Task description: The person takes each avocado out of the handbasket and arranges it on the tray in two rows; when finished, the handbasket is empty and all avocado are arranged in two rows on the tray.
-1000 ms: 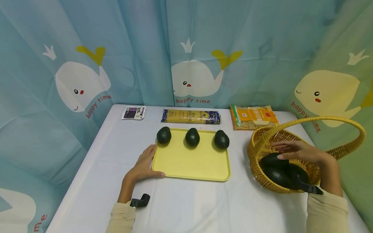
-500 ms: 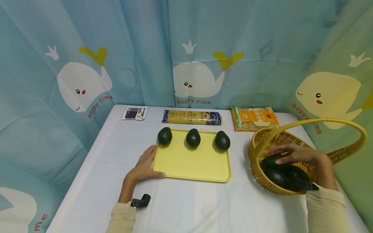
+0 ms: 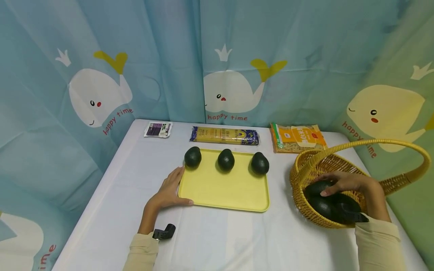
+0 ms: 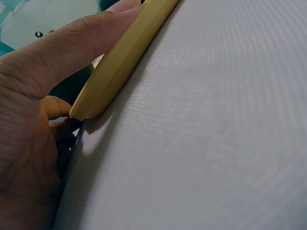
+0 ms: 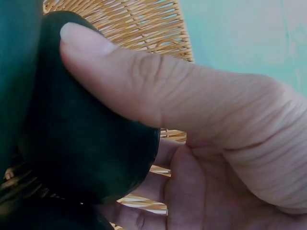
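An avocado (image 3: 316, 187) sits in the basket (image 3: 297, 190), right of the tray (image 3: 223, 190); the right hand (image 3: 344, 181) has its fingers and thumb clamped on it. Two more avocados (image 3: 320, 207) lie close beside it. Three others (image 3: 225, 160) stand spaced along the tray's far edge. The left hand (image 3: 167, 192) touches the tray's near left corner, fingers straight along the side, thumb spread apart from them on the near edge. On the surface (image 3: 244, 241) beyond the tray lie a blue-and-yellow pack (image 3: 224, 136), a sachet (image 3: 158, 129) farther left and an orange bag (image 3: 298, 138) farther right.
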The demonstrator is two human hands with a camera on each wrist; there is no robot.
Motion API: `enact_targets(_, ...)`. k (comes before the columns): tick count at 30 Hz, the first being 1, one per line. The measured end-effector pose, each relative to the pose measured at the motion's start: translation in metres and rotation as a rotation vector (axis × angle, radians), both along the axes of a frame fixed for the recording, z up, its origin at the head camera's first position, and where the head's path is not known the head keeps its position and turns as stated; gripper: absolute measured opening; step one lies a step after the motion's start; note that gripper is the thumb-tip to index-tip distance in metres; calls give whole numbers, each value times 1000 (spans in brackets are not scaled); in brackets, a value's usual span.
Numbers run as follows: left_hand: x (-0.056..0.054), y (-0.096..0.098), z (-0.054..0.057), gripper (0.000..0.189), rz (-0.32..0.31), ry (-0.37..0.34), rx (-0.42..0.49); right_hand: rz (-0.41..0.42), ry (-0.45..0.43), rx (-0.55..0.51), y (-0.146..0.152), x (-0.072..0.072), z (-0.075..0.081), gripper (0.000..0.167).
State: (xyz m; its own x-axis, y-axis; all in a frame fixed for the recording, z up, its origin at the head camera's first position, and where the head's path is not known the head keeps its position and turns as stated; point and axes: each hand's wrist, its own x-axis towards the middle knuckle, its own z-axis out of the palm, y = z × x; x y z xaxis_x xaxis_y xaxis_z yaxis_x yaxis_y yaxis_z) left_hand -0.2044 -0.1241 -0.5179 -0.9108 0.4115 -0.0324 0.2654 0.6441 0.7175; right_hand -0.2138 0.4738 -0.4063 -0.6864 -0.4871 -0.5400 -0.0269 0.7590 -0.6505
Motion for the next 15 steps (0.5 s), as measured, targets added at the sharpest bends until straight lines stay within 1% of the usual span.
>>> enact_targets(2,1,0,1,129,3,-9,-1,0,-2,-1,0,-1,-1,54)
enact_targets(4,2,1,2,130,7,-13,-1,11,20,11,0,-2,-3,53)
enact_targets(8,2,1,2,130,8,-3,2,0,92,61,0,-2,-5,51)
enact_targets(11,0,1,1,130,5,9,-1,-56,131,108,0,1,-4,55)
enact_targets(14,-2,0,-1,130,6,17,1,-130,129,124,1,3,-2,61)
enact_targets(15,-2,0,-2,129,5,20,1,-154,120,114,1,3,-1,62)
